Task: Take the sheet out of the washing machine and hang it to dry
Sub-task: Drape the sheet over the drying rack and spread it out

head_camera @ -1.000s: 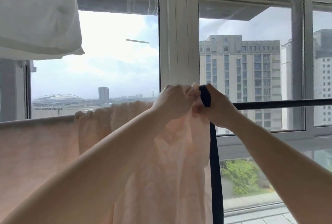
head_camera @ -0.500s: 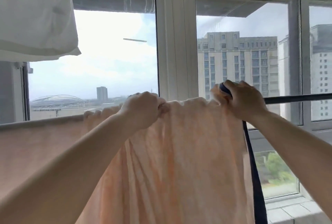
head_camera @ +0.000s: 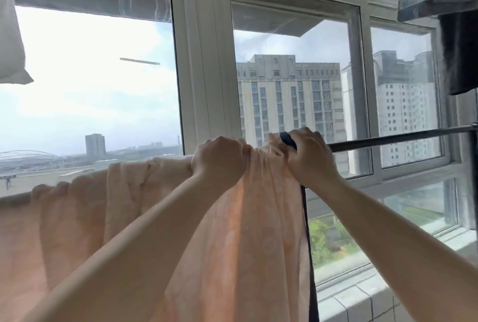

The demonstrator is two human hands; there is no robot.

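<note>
My left hand and right hand clench the bunched peach sheet atop the drying rod. The rod runs left-right; bare rod lies nearest my right hand.

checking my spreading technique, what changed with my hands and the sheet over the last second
The hands parted half a second ago, stretching the sheet flat along the rod, and have now closed in again, so the fabric between them is bunched. The left hand still grips the top edge; the right hand still holds the dark-trimmed corner at the rod. The sheet stays draped over it.
</note>
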